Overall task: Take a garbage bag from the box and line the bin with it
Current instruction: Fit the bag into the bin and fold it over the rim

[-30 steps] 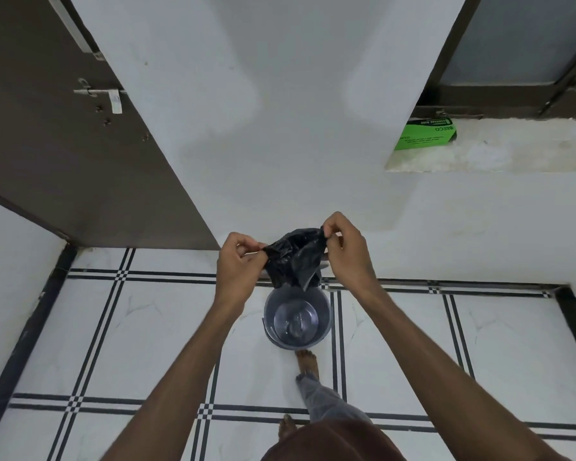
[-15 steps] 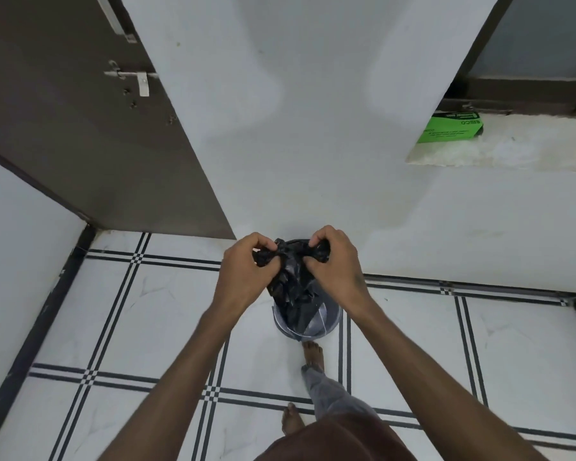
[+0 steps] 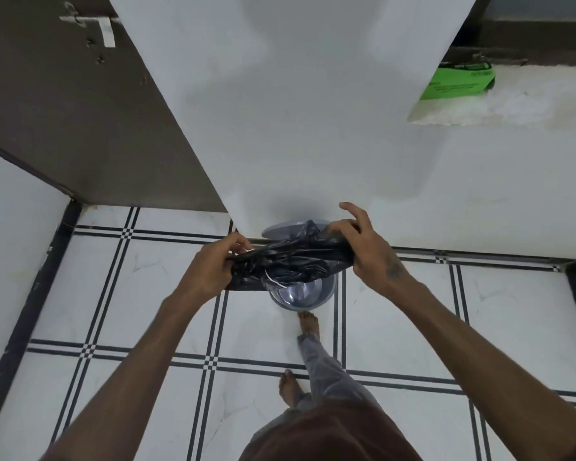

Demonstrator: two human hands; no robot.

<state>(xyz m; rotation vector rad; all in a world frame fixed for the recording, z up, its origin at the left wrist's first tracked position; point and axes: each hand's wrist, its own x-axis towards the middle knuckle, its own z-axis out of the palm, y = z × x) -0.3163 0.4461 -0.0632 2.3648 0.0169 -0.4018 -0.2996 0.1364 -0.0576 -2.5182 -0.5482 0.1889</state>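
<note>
A crumpled black garbage bag point(image 3: 290, 261) is stretched sideways between my two hands, right above a small grey bin point(image 3: 301, 296) that stands on the tiled floor against the white wall. My left hand point(image 3: 213, 267) grips the bag's left end. Gripping the right end is my right hand point(image 3: 359, 242), two of its fingers lifted. The bag hides most of the bin's mouth; only the near rim and part of the inside show. The green box point(image 3: 458, 79) of bags lies on a ledge at the upper right.
A brown door point(image 3: 67, 111) with a latch stands open on the left. My bare feet point(image 3: 308, 322) stand just behind the bin. White floor tiles with black lines spread to both sides. A white wall corner rises right behind the bin.
My hands have moved apart, pulling the bunched bag out wide, and have come lower over the bin. The camera has tilted and come closer.
</note>
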